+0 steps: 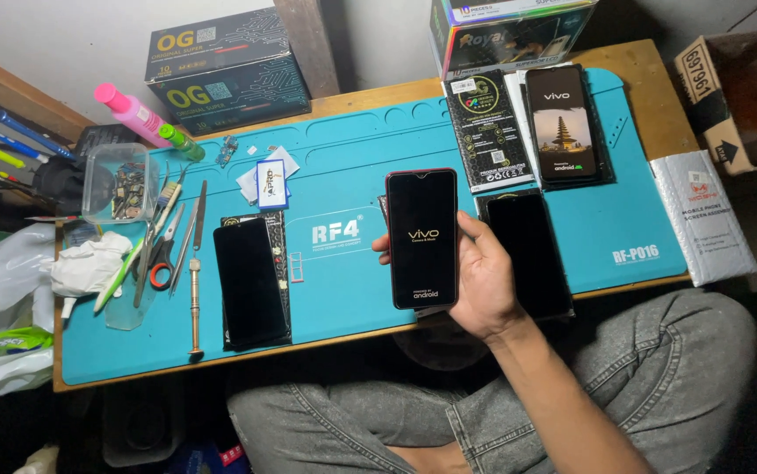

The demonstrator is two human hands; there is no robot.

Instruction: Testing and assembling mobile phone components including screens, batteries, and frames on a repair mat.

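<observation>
Right hand (484, 281) gripped one red-edged phone (422, 239) upright over the blue mat (343, 158), screen lit; no left hand showed. Left of that phone lay one dark phone (250, 283), right another (529, 254). Beyond it sat two boxes (220, 70).

Smartphone (422, 237), red-edged, 1 unit: lying face-up in an upturned palm, screen lit black and showing a small startup logo, long axis pointing away, hovering over the teal mat's near edge.
</observation>
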